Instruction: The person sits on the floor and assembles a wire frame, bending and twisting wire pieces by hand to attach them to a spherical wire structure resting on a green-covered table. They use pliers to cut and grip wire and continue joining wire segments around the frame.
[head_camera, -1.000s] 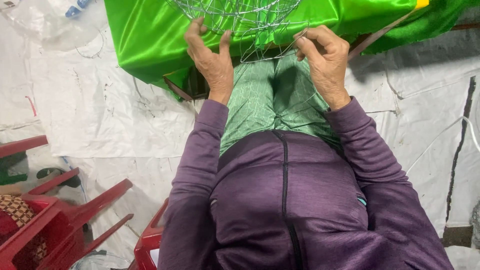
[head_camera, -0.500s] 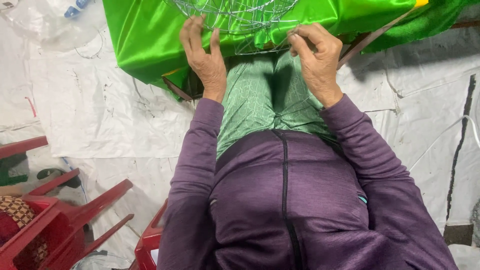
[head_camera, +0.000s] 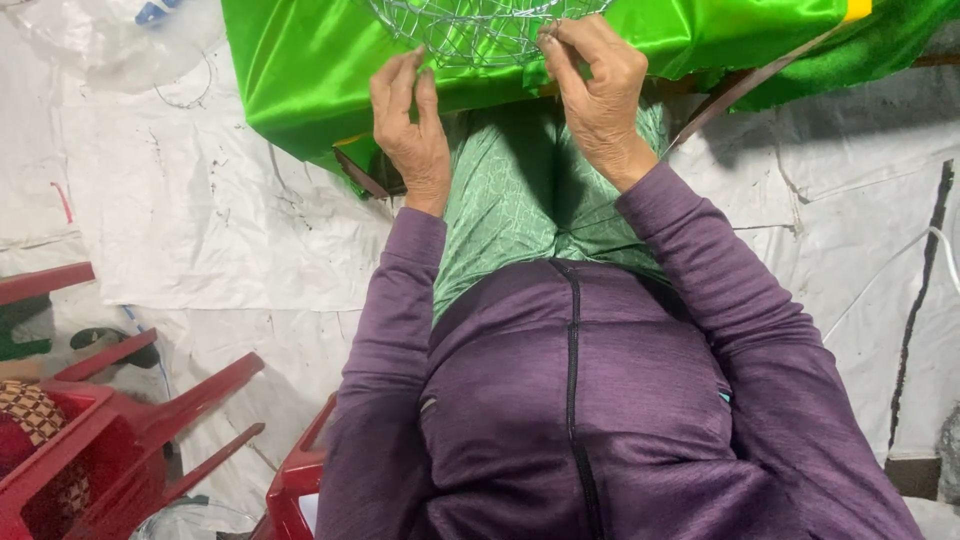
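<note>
The wire frame (head_camera: 480, 30) lay on green satin (head_camera: 300, 70), just beyond both hands, its round rim running side to side. The right hand (head_camera: 600, 90) was nearer, fingers (head_camera: 555, 40) pinched shut on the rim wire. The left hand (head_camera: 410, 130) lay flat beside it, fingers straight and loose, tips touching the frame's edge, gripping nothing. Both wrists reached straight forward over the lap.

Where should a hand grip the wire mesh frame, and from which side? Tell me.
Grip the wire mesh frame at its near rim wire, coming from the person's side, as the right hand does with pinched fingertips. That curved rim is the edge closest and in full view; the open mesh looks thin and springy. The left hand lies flat on the green cloth beside it.
</note>
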